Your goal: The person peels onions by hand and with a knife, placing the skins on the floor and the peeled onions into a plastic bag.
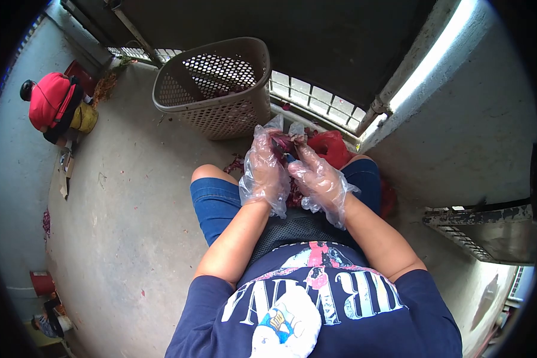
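Observation:
Both hands wear loose clear plastic gloves and meet above my lap. My left hand (261, 170) is closed around a purple-red onion (282, 144), partly hidden by the fingers and glove. My right hand (319, 178) is closed on a small knife with a blue handle (290, 158); its blade is hard to make out against the onion. The right fingertips touch the onion's far side. Beneath the hands, purple onion pieces or skins (295, 194) show between my knees. A red plastic bag (331, 149) lies just beyond my right hand.
A brown perforated basket (227, 113) with some purple contents stands ahead to the left. A co-worker in a red top (52, 101) bends by a yellow bucket (85, 118) at far left. A metal-framed panel (483, 224) stands at right. Scraps lie on the concrete floor (131, 197).

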The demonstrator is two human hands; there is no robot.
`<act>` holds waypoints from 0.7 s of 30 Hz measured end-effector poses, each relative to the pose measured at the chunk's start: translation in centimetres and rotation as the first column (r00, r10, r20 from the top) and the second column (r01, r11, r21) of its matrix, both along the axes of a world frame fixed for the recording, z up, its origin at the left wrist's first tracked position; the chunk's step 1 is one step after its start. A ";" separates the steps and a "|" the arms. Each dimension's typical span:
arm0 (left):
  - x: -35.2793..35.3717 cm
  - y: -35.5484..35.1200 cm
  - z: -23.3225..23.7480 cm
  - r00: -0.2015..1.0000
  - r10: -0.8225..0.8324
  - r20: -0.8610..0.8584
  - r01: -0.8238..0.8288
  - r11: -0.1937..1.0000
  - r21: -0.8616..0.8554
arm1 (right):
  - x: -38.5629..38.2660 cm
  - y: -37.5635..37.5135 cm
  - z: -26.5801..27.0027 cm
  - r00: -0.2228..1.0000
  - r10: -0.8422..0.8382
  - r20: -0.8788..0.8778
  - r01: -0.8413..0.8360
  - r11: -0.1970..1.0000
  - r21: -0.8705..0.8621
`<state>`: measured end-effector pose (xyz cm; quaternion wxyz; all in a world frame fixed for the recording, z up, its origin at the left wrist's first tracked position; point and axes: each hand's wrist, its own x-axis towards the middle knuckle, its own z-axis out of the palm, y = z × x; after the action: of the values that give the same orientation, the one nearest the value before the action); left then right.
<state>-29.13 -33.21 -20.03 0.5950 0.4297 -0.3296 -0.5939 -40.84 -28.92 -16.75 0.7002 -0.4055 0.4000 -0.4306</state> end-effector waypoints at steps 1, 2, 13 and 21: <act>0.2 0.0 -0.2 0.980 0.029 0.195 -0.002 0.991 -0.135 | 0.5 -0.3 -1.1 0.999 -0.053 0.014 0.053 0.996 -0.074; 0.3 0.0 -0.4 0.922 0.083 0.378 0.022 0.964 -0.265 | 0.7 -0.4 -1.8 0.994 -0.104 0.032 0.107 0.983 -0.146; 0.9 -0.3 0.2 0.946 0.035 0.322 0.043 0.972 -0.231 | 0.5 -0.8 -0.4 0.998 -0.059 -0.037 0.054 0.991 -0.124; 0.3 -0.7 1.9 0.970 -0.015 0.243 0.038 0.995 -0.093 | 0.2 -1.1 0.0 0.974 -0.124 -0.191 0.086 0.977 -0.197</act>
<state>-28.88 -33.89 -18.15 0.5625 0.4651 -0.4340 -0.5281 -40.69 -30.06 -16.75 0.5905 -0.4895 0.4479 -0.4594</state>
